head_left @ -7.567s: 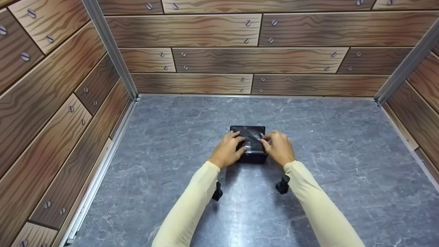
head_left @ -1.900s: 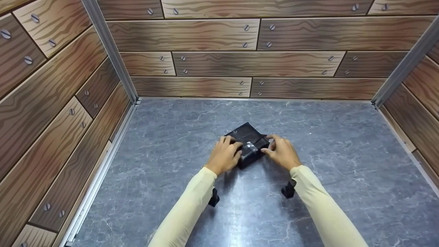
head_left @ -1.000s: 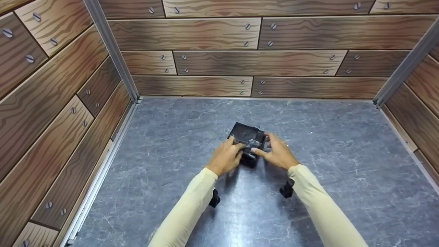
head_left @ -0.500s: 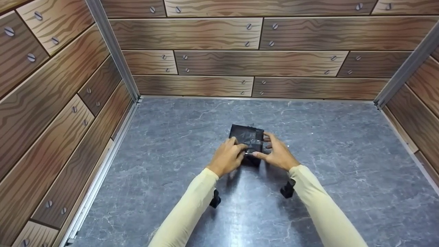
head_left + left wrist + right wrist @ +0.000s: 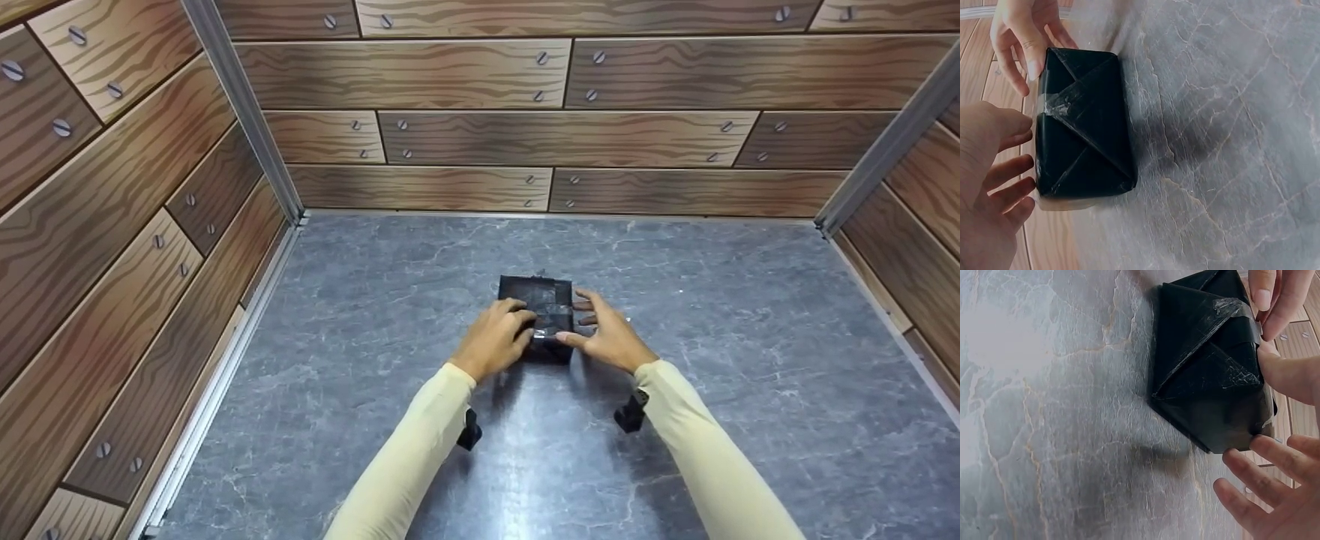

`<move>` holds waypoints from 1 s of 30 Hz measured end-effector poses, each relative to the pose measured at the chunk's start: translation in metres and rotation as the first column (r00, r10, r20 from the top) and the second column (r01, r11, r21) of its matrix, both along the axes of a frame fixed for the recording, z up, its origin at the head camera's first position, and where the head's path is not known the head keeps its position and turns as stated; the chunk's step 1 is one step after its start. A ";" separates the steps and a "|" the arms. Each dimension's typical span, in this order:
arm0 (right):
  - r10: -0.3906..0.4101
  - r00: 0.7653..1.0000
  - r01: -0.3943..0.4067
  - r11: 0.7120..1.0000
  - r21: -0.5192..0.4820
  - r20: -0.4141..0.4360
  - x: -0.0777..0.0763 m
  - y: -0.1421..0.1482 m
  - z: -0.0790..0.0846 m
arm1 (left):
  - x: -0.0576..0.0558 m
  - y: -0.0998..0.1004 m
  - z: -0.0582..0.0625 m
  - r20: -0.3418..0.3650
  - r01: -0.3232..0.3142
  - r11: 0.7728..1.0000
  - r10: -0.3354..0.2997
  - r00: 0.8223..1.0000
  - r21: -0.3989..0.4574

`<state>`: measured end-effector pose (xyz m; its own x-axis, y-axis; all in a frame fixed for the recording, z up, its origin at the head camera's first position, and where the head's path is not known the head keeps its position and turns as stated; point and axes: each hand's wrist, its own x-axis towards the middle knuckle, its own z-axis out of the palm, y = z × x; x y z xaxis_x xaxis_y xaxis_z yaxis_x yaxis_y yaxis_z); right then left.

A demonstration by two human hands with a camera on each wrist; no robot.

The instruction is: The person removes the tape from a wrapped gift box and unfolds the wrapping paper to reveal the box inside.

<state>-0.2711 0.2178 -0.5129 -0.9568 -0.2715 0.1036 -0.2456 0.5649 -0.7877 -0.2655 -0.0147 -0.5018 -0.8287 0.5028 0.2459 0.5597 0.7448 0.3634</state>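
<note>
A box wrapped in black plastic (image 5: 553,296) lies on the grey marbled surface, squared to the back wall. Folded creases and a patch of clear tape (image 5: 1057,105) mark its near end. My left hand (image 5: 491,337) rests loosely at the box's left side, its fingers over the top edge. On the other side, my right hand (image 5: 609,334) has its thumb by the near top edge and its spread fingers along the right side. In the right wrist view, fingertips (image 5: 1255,441) touch the box's lower corner. The underside of the box is hidden.
Wood-plank patterned walls (image 5: 480,135) enclose the marbled surface (image 5: 390,270) at the back, left and right. Metal corner posts (image 5: 247,112) and rails run along the edges. A small black camera (image 5: 631,411) sits on each wrist.
The box has turned counterclockwise, from diagonal to nearly straight. My right hand, which pinched the wrapping's right edge earlier, now has its fingers spread along that side. The left hand stays nearly in place.
</note>
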 end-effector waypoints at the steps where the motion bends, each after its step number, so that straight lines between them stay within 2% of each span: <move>1: 0.008 1.000 -0.008 1.000 -0.002 -0.007 0.000 0.000 0.000 | 0.000 0.000 0.000 0.015 -0.002 1.000 0.002 1.000 0.003; 5: 0.031 0.999 -0.031 0.999 -0.018 -0.023 -0.002 0.001 -0.002 | -0.002 0.000 -0.001 0.067 -0.018 1.000 0.017 0.998 0.010; 11: 0.032 0.999 -0.033 0.999 -0.026 -0.032 -0.002 0.001 0.000 | -0.002 0.001 0.000 0.080 -0.032 0.999 0.032 0.996 0.007; 18: -0.013 1.000 0.013 1.000 -0.021 0.001 -0.002 0.001 0.005 | -0.003 0.000 0.000 0.112 -0.031 0.999 0.027 0.993 0.029; 22: -0.073 0.994 0.073 0.997 0.003 -0.087 -0.005 -0.003 0.008 | -0.003 0.000 0.000 0.119 -0.032 0.999 0.029 0.992 0.023; 26: -0.115 0.972 0.127 0.991 0.045 -0.207 -0.007 -0.012 0.011 | -0.002 0.000 0.000 0.109 -0.035 0.999 0.034 0.994 0.009; 30: -0.139 0.952 0.174 0.979 0.109 -0.272 -0.007 -0.022 0.012 | -0.001 0.002 0.000 0.079 -0.035 0.999 0.035 0.996 0.004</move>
<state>-0.2783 0.1953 -0.5012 -0.9324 -0.1480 0.3299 -0.3331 0.7061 -0.6248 -0.2665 -0.0130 -0.5020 -0.8627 0.4719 0.1817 0.5027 0.7613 0.4096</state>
